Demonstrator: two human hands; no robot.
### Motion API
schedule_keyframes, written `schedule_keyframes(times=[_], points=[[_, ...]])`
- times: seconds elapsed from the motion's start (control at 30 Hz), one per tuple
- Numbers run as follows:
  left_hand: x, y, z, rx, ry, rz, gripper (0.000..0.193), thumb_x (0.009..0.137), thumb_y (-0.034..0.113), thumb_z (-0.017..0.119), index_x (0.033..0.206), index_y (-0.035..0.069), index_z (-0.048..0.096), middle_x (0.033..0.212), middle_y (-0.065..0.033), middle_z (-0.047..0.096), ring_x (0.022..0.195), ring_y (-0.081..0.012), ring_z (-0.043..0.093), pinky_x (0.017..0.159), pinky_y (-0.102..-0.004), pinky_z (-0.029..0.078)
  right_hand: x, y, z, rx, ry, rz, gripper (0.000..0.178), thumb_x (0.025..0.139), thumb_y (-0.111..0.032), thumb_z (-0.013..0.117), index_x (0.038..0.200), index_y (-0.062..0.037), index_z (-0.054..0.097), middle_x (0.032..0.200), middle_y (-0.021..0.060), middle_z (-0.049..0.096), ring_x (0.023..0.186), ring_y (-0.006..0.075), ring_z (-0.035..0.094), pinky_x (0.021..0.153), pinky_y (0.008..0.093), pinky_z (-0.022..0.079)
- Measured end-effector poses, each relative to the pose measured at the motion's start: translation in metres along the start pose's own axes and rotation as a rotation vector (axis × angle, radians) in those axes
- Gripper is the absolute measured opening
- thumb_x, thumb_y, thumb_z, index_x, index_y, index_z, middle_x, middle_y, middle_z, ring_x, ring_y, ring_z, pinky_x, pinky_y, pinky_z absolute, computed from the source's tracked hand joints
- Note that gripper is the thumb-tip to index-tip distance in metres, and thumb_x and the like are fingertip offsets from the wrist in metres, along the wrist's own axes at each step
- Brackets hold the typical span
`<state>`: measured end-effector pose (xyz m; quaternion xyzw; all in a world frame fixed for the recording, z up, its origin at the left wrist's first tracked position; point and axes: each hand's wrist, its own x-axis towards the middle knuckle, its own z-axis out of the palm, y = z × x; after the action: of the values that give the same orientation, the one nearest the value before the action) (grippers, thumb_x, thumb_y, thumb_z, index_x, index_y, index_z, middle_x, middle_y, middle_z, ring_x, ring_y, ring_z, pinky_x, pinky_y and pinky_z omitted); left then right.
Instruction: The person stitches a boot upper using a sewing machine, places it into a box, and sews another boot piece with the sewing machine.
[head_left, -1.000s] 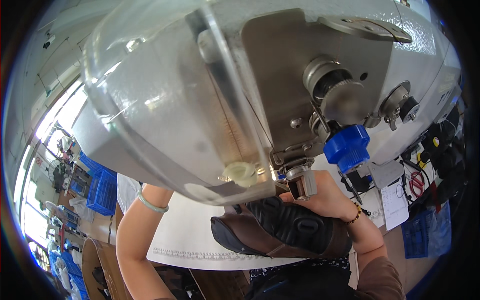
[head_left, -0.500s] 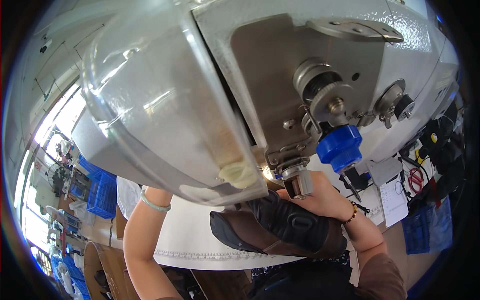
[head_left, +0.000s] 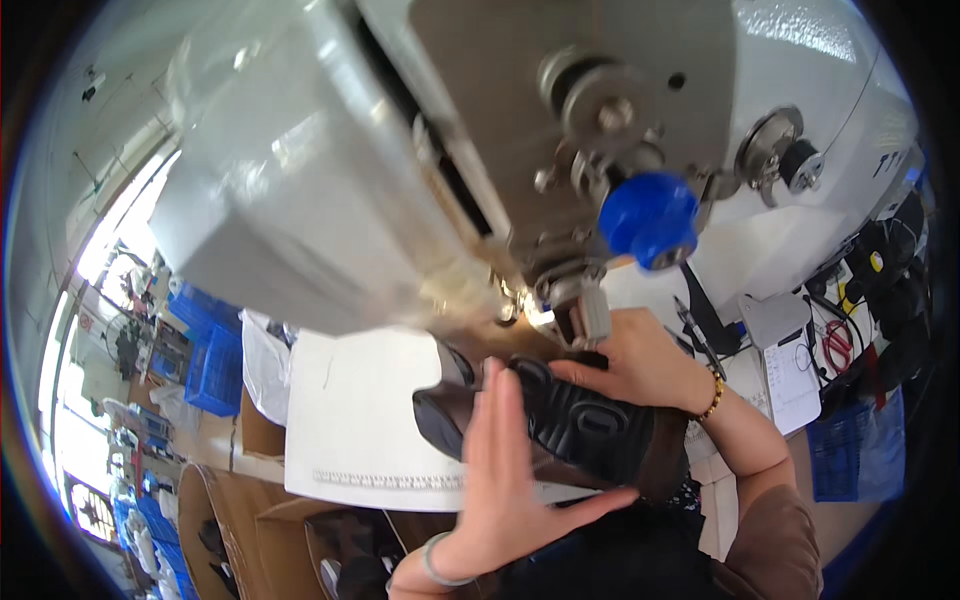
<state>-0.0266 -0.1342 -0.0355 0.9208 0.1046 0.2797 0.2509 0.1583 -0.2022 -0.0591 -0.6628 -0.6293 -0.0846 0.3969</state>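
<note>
A black and brown shoe upper (head_left: 582,428), with a ribbed black part and a raised oval on it, lies on the white sewing bed below the needle area of a sewing machine (head_left: 300,190). My right hand (head_left: 645,365) grips its far right edge, thumb on top, close to the presser foot area; the other fingers are partly hidden. Over the upper's left part my left hand (head_left: 505,470) is open, fingers stretched forward together and thumb spread to the right. The hand is slightly blurred, and I cannot tell whether it touches the upper.
A blue tension knob (head_left: 648,220) juts from the machine's head. The white bed (head_left: 350,430) has a ruler strip along its near edge. Cardboard boxes (head_left: 225,530) and blue crates (head_left: 212,365) stand at left. A pen (head_left: 697,335) and a paper sheet (head_left: 792,385) lie at right.
My left hand has come from behind the machine's head to above the upper, fingers now stretched out. The machine's head sits higher in view. My right hand still grips the upper.
</note>
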Motion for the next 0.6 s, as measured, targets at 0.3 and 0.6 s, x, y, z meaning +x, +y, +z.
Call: schedule_keyframes(times=[0.3,0.6], points=[[-0.007,-0.019,0.046,-0.791,0.775,0.133,0.050,0.054,0.002,0.057,0.094,0.009,0.028,0.090,-0.0079,0.034,0.080,-0.0176,0.036,0.075,-0.0353,0.034,-0.010,-0.008,0.010,0.483,-0.019,0.350,0.032,0.087,-0.027,0.061,0.071,-0.0017,0.051,0.054,0.0087,0.045,0.047,0.0143,0.041,0.046,0.0292,0.035],[-0.008,-0.029,0.052,-0.895,0.799,0.114,0.054,0.059,0.012,0.071,0.093,0.012,0.028,0.088,-0.0051,0.035,0.076,-0.0154,0.036,0.069,-0.0329,0.032,-0.010,-0.011,0.015,0.699,-0.027,0.574,0.033,0.088,-0.028,0.061,0.071,0.0007,0.054,0.054,-0.0002,0.043,0.054,0.0042,0.034,0.046,0.0241,0.030]])
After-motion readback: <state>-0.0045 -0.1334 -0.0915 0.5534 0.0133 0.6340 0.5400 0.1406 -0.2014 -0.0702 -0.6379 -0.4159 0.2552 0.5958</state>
